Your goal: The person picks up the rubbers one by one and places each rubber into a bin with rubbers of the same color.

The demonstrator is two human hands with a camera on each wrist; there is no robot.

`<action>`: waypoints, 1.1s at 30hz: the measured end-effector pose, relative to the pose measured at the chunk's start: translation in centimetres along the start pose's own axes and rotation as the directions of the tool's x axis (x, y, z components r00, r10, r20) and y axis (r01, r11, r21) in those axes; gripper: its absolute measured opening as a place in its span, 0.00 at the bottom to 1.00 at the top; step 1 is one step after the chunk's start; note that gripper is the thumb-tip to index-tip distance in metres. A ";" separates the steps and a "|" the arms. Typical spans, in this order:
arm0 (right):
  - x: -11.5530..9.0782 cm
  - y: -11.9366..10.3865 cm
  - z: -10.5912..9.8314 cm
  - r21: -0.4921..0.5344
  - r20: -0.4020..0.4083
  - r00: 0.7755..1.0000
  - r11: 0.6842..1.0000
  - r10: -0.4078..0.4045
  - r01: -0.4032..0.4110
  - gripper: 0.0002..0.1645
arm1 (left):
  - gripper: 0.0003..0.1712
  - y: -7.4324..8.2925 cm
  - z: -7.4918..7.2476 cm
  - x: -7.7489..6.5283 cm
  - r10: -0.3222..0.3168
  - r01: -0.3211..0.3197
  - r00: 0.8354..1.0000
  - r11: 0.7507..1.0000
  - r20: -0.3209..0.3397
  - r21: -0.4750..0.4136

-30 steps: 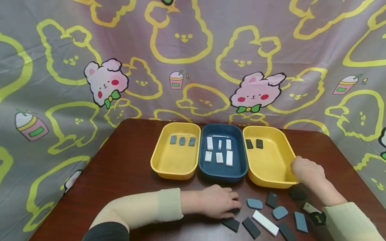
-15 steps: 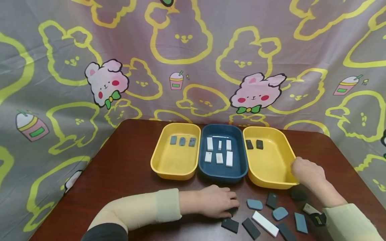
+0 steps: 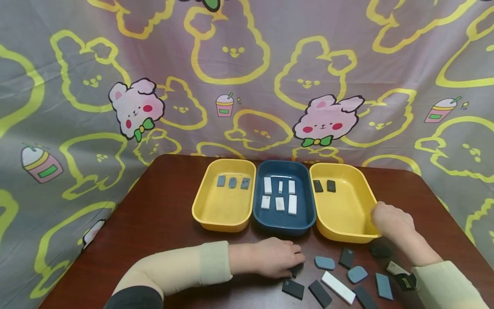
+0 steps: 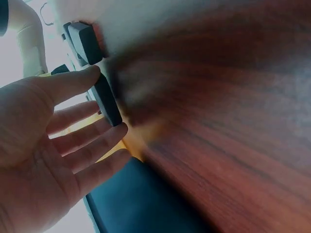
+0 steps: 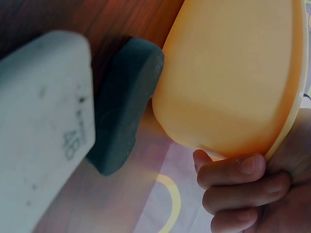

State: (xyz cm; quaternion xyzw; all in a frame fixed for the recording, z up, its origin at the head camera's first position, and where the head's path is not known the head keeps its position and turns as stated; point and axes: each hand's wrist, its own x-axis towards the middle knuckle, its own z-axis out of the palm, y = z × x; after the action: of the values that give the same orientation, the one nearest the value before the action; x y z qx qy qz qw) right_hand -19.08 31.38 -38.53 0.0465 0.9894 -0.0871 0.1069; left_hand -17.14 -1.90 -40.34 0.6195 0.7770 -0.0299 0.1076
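My left hand (image 3: 275, 258) is low over the table in front of the blue bin. In the left wrist view, its thumb and fingertips pinch the two ends of a black eraser (image 4: 106, 99). Just below that hand lies another black eraser (image 3: 293, 289). My right hand (image 3: 393, 221) grips the side rim of the right yellow bin (image 3: 349, 212), its fingers curled at the wall in the right wrist view. Two black erasers (image 3: 331, 186) lie inside this bin. Beside its outer wall are a dark eraser (image 5: 129, 102) and a white eraser (image 5: 46, 126) marked 4B.
White erasers (image 3: 292, 204) stand in rows in the blue bin (image 3: 266, 221). The left yellow bin (image 3: 221, 210) holds three grey-blue erasers (image 3: 232, 183). Loose on the table's right front lie grey-blue erasers (image 3: 357, 274), a long white eraser (image 3: 338, 287) and several dark ones. A patterned curtain (image 3: 247, 86) hangs behind.
My left hand has drawn back very slightly to the left, and the black eraser below it has turned a little. The right hand keeps its grip on the bin.
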 end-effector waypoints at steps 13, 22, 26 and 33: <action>-0.1 0.0 0.4 -0.004 -0.018 1.000 1.000 -0.007 0.007 0.06 | 0.24 -0.3 -4.2 1.6 0.038 -0.036 0.990 0.999 -0.138 0.019; -0.1 0.2 0.1 -0.012 -0.028 0.999 1.000 -0.028 0.028 0.08 | 0.28 -2.7 -7.6 6.3 -0.080 0.084 0.975 0.996 -0.207 0.010; -0.1 0.1 0.1 -0.032 -0.032 0.999 0.999 -0.044 0.043 0.09 | 0.25 -4.2 -8.8 9.1 -0.142 0.145 0.981 0.989 -0.134 0.016; -0.4 0.1 0.4 -0.033 -0.053 0.997 0.998 -0.048 0.047 0.11 | 0.23 -6.5 -9.7 14.0 -0.234 0.234 0.971 0.972 -0.053 -0.004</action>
State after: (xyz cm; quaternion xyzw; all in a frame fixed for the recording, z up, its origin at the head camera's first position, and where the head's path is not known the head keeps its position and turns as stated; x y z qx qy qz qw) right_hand -18.63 31.36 -38.88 0.0237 0.9939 -0.0728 0.0791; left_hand -27.63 11.72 -34.28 0.5242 0.8472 -0.0270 0.0818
